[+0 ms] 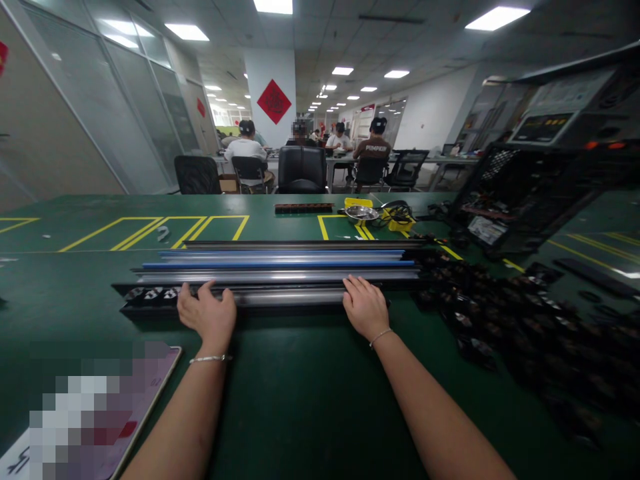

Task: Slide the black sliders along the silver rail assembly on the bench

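Note:
Several long metal rails (pixel 280 273) lie side by side across the green table (pixel 310 387), some silver, one edged in blue. My left hand (pixel 207 313) rests on the nearest rail (pixel 290 297), fingers curled over its top near the left end. My right hand (pixel 365 305) grips the same rail further right, fingers bent over it. A black strip with small patterned parts (pixel 150 294) sits just left of my left hand.
A heap of small black parts (pixel 505 313) covers the table on the right. A black wire crate (pixel 525 193) stands at back right, a metal bowl (pixel 361 213) behind the rails. A phone (pixel 100 413) lies at front left. People sit at desks far behind.

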